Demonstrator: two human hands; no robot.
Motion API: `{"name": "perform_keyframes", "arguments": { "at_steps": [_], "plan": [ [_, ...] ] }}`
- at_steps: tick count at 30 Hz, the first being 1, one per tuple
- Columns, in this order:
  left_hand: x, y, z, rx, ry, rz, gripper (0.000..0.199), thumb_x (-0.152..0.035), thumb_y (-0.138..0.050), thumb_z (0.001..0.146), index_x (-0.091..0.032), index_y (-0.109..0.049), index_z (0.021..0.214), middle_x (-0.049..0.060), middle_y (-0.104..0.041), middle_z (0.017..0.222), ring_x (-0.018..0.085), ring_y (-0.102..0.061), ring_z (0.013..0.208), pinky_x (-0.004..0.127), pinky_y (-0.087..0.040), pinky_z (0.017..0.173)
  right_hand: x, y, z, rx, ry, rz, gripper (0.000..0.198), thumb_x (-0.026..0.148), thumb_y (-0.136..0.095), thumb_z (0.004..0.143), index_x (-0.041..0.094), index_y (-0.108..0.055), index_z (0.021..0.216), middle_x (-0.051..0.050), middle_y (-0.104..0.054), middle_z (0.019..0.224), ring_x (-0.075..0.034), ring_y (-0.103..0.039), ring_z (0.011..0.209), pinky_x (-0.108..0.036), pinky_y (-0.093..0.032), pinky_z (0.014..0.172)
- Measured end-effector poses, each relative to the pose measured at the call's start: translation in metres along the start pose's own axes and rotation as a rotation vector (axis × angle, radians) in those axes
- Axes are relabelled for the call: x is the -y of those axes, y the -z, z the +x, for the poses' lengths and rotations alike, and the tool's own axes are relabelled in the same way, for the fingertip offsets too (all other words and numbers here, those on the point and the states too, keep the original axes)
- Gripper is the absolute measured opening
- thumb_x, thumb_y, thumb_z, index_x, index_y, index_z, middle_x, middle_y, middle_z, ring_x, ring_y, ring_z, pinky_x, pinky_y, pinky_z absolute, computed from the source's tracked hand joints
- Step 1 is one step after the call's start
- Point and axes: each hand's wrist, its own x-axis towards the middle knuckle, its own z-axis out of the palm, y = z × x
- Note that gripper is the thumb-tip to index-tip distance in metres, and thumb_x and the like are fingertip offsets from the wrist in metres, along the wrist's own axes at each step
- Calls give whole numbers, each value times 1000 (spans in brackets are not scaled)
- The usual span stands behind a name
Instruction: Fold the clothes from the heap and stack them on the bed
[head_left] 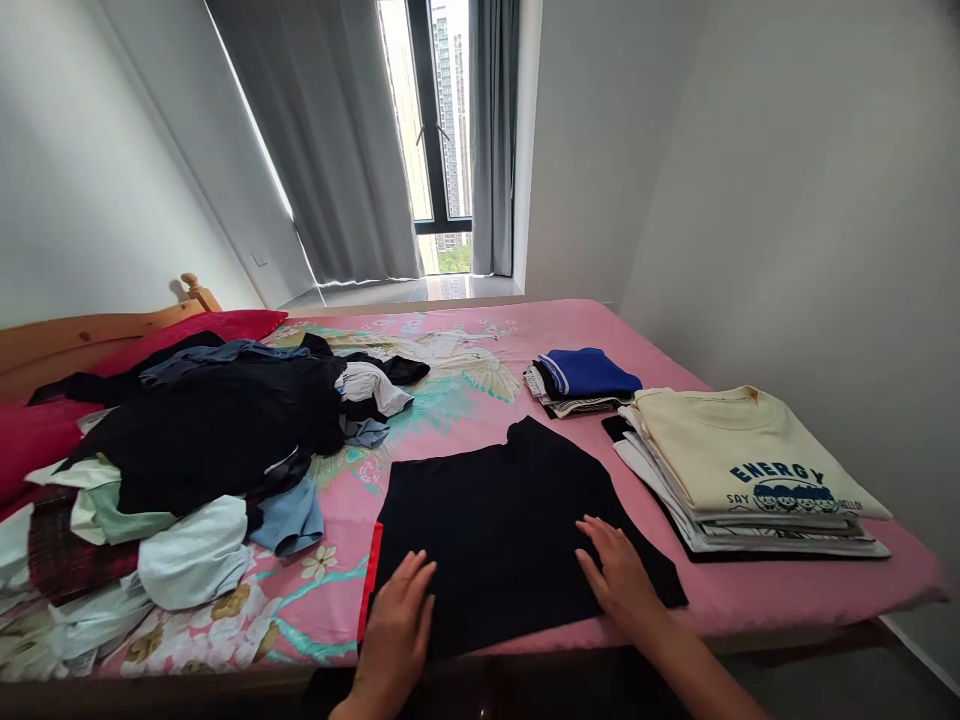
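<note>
A black garment [487, 530], possibly a T-shirt folded in half, lies flat near the front edge of the bed. A red strip [373, 565] shows along its left edge. My left hand [399, 622] rests on its lower left part, fingers stretched out. On its right side lies my right hand [616, 575], fingers spread over the cloth. Neither hand grips anything.
A loose heap of clothes [225, 420] covers the bed's left side. To the right stands a neat stack topped by a cream T-shirt [720, 450]. Behind it sits a smaller pile with blue cloth [592, 372] on top. The pink patterned sheet [555, 325] covers the bed.
</note>
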Motion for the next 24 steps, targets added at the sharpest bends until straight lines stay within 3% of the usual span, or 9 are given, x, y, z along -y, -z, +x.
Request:
{"name": "perform_keyframes", "arguments": {
  "at_steps": [3, 6, 9, 14, 17, 20, 22, 24],
  "plan": [
    [-12, -18, 6, 104, -44, 74, 47, -30, -35, 90, -29, -39, 136, 1, -34, 147, 22, -28, 136, 47, -23, 111, 2, -21, 15, 2, -102, -188, 62, 54, -37, 86, 13, -42, 133, -18, -37, 141, -31, -28, 134, -55, -24, 107],
    [-10, -29, 10, 165, 104, 160, 56, -41, -41, 86, -25, -34, 139, 7, -25, 150, 27, -22, 137, 54, -16, 111, -3, -34, 27, 59, -119, -277, 82, 67, -38, 80, 9, -35, 138, -21, -27, 146, -34, -16, 137, -56, -15, 109],
    [-3, -32, 12, 206, 206, 200, 67, -55, -47, 79, -26, -34, 139, 8, -20, 151, 30, -16, 139, 55, -12, 110, -8, -42, 35, 143, -104, -294, 88, 73, -37, 76, 12, -34, 139, -21, -25, 147, -35, -11, 137, -58, -12, 108],
    [1, -27, 27, 293, 220, 155, 76, -60, -46, 77, -28, -25, 142, 6, -14, 152, 30, -11, 140, 57, -6, 110, -3, -45, 44, 211, -150, -329, 87, 73, -36, 76, 14, -35, 139, -21, -28, 146, -36, -16, 136, -59, -11, 108],
    [1, -26, 51, 345, 100, 70, 69, -57, -38, 83, -31, -16, 143, 2, -11, 153, 26, -10, 140, 56, -2, 111, 0, -45, 53, 224, -21, -275, 74, 65, -29, 84, 19, -27, 143, -12, -23, 149, -29, -14, 138, -56, -13, 110],
    [9, -29, 80, 405, 9, 25, 66, -57, -37, 84, -35, -15, 143, 1, -11, 153, 27, -10, 140, 59, 2, 110, -3, -50, 67, 324, 122, -208, 65, 60, -28, 87, 26, -24, 143, -4, -21, 150, -25, -16, 138, -55, -14, 111],
    [21, -32, 101, 398, 32, 51, 64, -55, -38, 85, -35, -19, 142, 2, -12, 153, 27, -10, 140, 59, 2, 109, -6, -52, 79, 357, 123, -199, 63, 59, -30, 87, 28, -28, 141, -4, -25, 149, -26, -21, 137, -57, -16, 110],
    [39, -34, 120, 356, 141, 106, 61, -51, -38, 86, -31, -24, 142, 5, -14, 153, 26, -10, 140, 58, -2, 110, -9, -51, 95, 337, 82, -195, 57, 55, -32, 88, 25, -40, 135, -5, -36, 145, -27, -28, 135, -56, -20, 109]
  ]
}}
